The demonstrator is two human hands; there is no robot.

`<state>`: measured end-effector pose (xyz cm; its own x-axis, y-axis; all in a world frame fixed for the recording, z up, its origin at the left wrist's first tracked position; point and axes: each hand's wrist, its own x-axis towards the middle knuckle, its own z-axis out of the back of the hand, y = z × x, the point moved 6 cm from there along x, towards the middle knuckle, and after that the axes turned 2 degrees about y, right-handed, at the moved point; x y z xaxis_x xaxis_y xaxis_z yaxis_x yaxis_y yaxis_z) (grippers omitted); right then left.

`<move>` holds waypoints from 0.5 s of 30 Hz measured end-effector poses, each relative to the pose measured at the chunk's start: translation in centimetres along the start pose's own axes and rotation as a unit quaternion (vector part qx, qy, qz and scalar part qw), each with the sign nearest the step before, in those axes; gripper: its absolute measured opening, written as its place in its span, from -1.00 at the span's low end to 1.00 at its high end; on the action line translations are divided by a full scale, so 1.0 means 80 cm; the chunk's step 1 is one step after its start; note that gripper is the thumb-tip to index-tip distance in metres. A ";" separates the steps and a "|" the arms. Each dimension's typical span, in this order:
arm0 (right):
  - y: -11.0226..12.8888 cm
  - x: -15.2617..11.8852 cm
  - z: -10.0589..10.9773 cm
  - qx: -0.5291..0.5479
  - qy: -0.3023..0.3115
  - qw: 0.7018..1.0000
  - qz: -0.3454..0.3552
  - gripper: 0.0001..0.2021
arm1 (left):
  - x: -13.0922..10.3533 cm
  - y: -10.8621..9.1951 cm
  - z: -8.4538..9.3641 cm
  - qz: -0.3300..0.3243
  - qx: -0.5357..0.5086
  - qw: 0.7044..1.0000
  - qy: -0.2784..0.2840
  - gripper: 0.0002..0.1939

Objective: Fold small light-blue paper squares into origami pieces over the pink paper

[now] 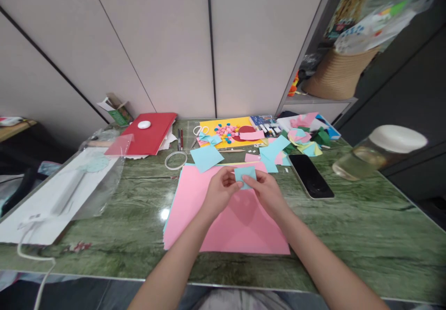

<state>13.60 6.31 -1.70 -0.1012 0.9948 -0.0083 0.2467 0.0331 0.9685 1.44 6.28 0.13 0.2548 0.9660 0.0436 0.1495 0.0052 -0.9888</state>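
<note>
A small light-blue square of paper (240, 174) is held up between both hands, above a stack of pink paper (230, 231). My left hand (223, 189) is closed, pinching the square's left edge with thumb and fingers. On the other side my right hand (266, 189) grips it, its thumb pressed flat on the paper's face. The fingers behind the square are partly hidden. Just beyond the hands lie a larger light-blue sheet (206, 157) and light-blue offcuts (273, 149).
White scissors (201, 131), small coloured paper balls (226, 133) on a yellow sheet (207, 126) and a tape ring (176, 160) lie behind. A phone (311, 176) and a lidded bottle (369, 159) stand right. A red folder (149, 135) and plastic-covered white sheet (31, 207) lie left.
</note>
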 end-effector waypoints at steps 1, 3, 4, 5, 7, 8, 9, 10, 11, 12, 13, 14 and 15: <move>-0.001 0.000 0.000 0.003 -0.005 1.000 0.003 -0.87 | 0.000 0.000 -0.001 -0.004 0.006 1.000 0.003 -0.74; -0.001 0.000 0.002 0.010 -0.022 1.000 0.013 -0.88 | 0.000 0.000 -0.002 -0.007 0.020 1.000 0.007 -0.75; 0.000 0.000 0.003 0.014 -0.032 0.999 0.018 -0.88 | 0.000 0.001 -0.002 -0.005 0.025 1.000 0.005 -0.78; 0.000 -0.001 0.004 0.018 -0.040 0.999 0.021 -0.89 | 0.000 0.002 -0.002 0.000 0.029 1.000 0.001 -0.80; 0.000 -0.001 0.004 0.031 -0.045 0.998 0.018 -0.90 | 0.000 0.003 0.001 0.016 0.026 0.999 -0.016 -0.81; 0.000 -0.001 0.002 0.043 -0.041 0.998 0.012 -0.90 | 0.000 0.003 0.003 0.023 0.021 0.999 -0.025 -0.81; 0.000 -0.002 0.000 0.058 -0.034 0.998 0.006 -0.89 | -0.001 0.004 0.004 0.028 0.014 0.999 -0.032 -0.80; 0.000 -0.002 -0.002 0.074 -0.026 0.997 -0.001 -0.89 | -0.001 0.004 0.004 0.030 0.004 0.999 -0.034 -0.79; 0.000 -0.002 -0.003 0.088 -0.021 0.996 -0.005 -0.89 | -0.001 0.004 0.004 0.030 -0.009 0.999 -0.030 -0.78; 0.000 -0.002 -0.004 0.101 -0.019 0.995 -0.007 -0.89 | -0.001 0.004 0.003 0.028 -0.025 0.999 -0.021 -0.78; 0.001 -0.002 -0.004 0.112 -0.022 0.993 -0.007 -0.89 | 0.000 0.005 0.001 0.027 -0.039 0.999 -0.010 -0.78; 0.001 -0.003 -0.003 0.121 -0.027 0.992 -0.008 -0.90 | 0.000 0.007 0.001 0.027 -0.051 0.998 -0.004 -0.78; 0.001 -0.003 -0.003 0.127 -0.032 0.991 -0.007 -0.91 | 0.000 0.010 0.001 0.030 -0.062 0.998 -0.004 -0.79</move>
<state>13.42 6.06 -1.57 -0.0473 0.9979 -0.0453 0.4814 0.0625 0.8743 1.49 6.30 -0.66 0.2601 0.9654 -0.0168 0.2518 -0.0847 -0.9641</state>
